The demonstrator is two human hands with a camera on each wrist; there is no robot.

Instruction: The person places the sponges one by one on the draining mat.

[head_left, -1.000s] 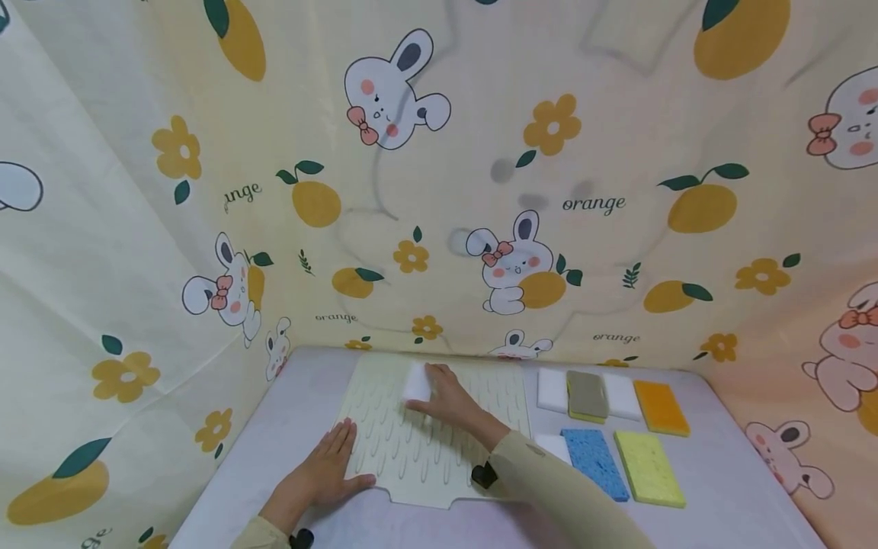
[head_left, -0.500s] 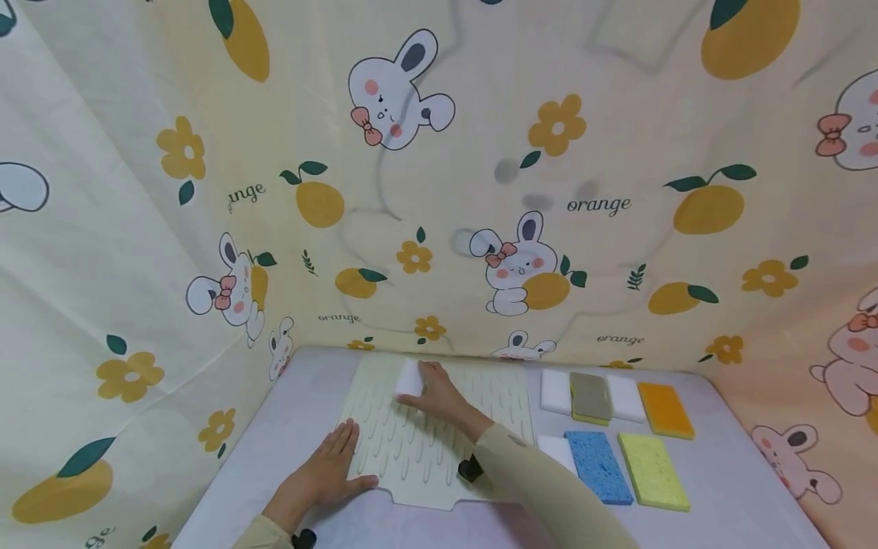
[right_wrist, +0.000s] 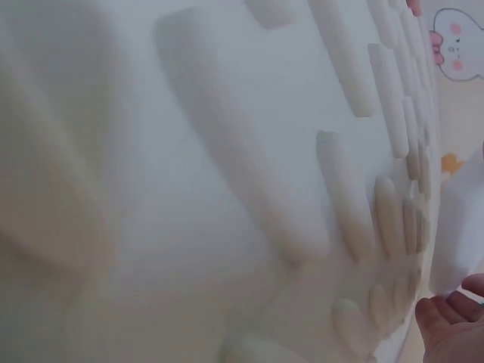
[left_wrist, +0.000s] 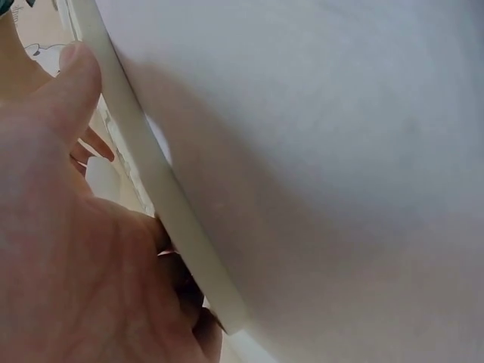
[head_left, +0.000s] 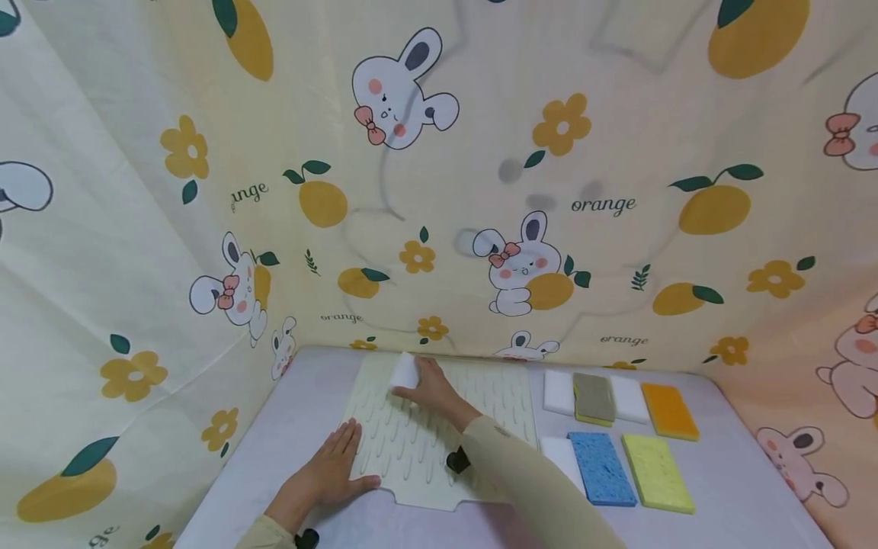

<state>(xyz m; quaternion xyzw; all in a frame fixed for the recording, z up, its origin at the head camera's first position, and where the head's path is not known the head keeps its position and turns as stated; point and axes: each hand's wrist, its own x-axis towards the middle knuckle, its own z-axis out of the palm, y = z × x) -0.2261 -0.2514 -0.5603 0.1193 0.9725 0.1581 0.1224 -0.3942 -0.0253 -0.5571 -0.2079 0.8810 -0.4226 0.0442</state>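
A cream board (head_left: pixel 384 435) with rows of raised oblong ridges, much like a washboard, lies on the table. My right hand (head_left: pixel 434 393) pinches a white sponge (head_left: pixel 405 371) between thumb and fingers, tilted on edge over the board's far left part. In the right wrist view the same sponge (right_wrist: pixel 457 234) appears at the right edge, beyond the ridges, above fingertips (right_wrist: pixel 454 321). With fingers straight, my left hand (head_left: pixel 329 467) rests along the board's left edge, near its front corner. The left wrist view has its thumb (left_wrist: pixel 79 83) against the board's pale rim (left_wrist: pixel 178 219).
To the right lie a grey-topped sponge (head_left: pixel 594 398) between two white ones (head_left: pixel 559 391), and an orange sponge (head_left: pixel 670 410). Nearer are a blue sponge (head_left: pixel 602 468), a yellow-green one (head_left: pixel 657 473) and a white block (head_left: pixel 559 454) partly behind my sleeve. A printed curtain (head_left: pixel 480 175) encloses the table.
My right hand has slid left and slightly away over the board with the white sponge. My left hand stays at the board's edge. The head view has shifted a little.
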